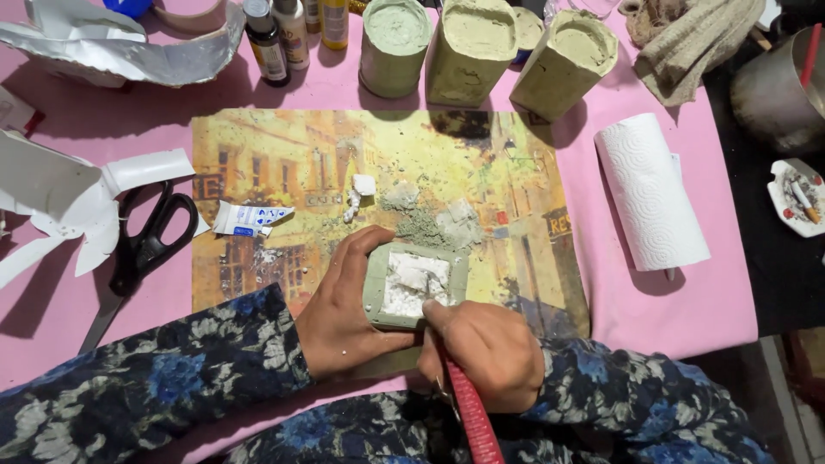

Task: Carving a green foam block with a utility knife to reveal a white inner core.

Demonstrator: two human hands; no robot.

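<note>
The square grey-green mould (416,286), filled with white crumbly material, sits on the printed placemat (284,172) and lies directly between the two hands. The left hand (344,309) wraps the mould's near-left corner: its fingers (365,243) are curled closed along the left wall, with the thumb pressed against the near edge, so the block is steadied from that side. The right hand (490,352) is closed around the red handle (473,417) of a tool; the handle's long axis runs from the lower middle of the view up and slightly left toward the mould, and the tool's tip (430,283) enters the white fill just ahead of the right fingertips. The tip itself is partly hidden and its shape cannot be told. Both hands touch or nearly touch the mould; the left is the holding hand, the right the working one. Beyond the fingers, farther along the mat, lie grey-green powder and white fragments (421,219). To the left of the left fingers are a small tube (249,218) and black scissors (150,236); to the right, on the pink surface (722,301), a paper towel roll (650,193).
</note>
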